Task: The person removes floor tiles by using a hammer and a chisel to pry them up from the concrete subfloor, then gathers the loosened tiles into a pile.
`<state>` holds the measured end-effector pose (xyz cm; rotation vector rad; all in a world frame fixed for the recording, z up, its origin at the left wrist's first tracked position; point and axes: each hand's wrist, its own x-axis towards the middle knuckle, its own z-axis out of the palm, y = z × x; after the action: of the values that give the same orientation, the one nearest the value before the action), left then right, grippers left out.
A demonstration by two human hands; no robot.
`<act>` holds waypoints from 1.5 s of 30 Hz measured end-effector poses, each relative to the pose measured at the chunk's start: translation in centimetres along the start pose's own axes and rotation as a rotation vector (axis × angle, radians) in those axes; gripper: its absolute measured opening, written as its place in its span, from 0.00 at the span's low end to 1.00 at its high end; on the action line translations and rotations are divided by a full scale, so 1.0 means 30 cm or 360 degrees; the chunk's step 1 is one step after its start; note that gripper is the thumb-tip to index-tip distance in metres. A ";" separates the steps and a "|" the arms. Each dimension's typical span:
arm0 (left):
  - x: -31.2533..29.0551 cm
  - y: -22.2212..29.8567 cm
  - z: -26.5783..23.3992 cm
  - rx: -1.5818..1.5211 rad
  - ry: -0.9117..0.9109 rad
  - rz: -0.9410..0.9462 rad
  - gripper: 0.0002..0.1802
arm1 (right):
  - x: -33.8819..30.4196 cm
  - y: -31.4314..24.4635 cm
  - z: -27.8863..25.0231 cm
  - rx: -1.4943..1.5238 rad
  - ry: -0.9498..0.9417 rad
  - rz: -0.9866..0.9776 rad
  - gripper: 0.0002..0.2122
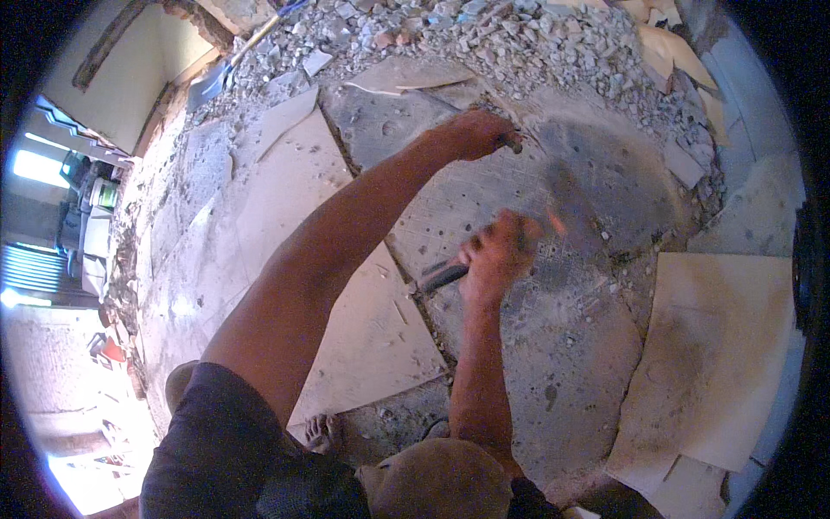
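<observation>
Far left, a shovel (208, 87) is seen lying at the edge of the rubble (519, 43), probably parked out of the way. Next over, a pale slab (367, 346) is laid flat on the floor (450, 208). Up past it, the left hand (475, 136) is closed round a short stub (517, 147), maybe a chisel, which seems to be held low so it's kept steady; how tight, or whether the floor is touched, can't be told. Closer in, the hammer (443, 276) is gripped in the right hand (501, 262), wrapped right round the handle, butt poking out left, head lost in blur, presumably so some swing can be had. Far right, a tan board (709, 346) is laid flat, well apart
</observation>
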<state>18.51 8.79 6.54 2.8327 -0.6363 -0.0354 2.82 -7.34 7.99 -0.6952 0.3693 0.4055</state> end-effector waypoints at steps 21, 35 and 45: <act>-0.172 -0.218 -0.046 0.0425 0.0113 0.0135 0.11 | -0.128 0.052 -0.037 -0.0268 0.0249 0.0214 0.14; -0.717 -0.471 -0.607 0.0713 -0.0081 -0.0323 0.11 | -0.326 0.102 -0.262 -0.0605 0.0545 0.0320 0.12; -1.078 -0.316 -0.167 0.0502 -0.0122 0.0018 0.07 | -0.380 0.249 -0.405 -0.1032 0.0518 0.0465 0.13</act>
<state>-6.42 31.96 8.27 3.1432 -0.7321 -0.0453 -12.83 -13.04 0.54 -1.3557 0.6631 0.7047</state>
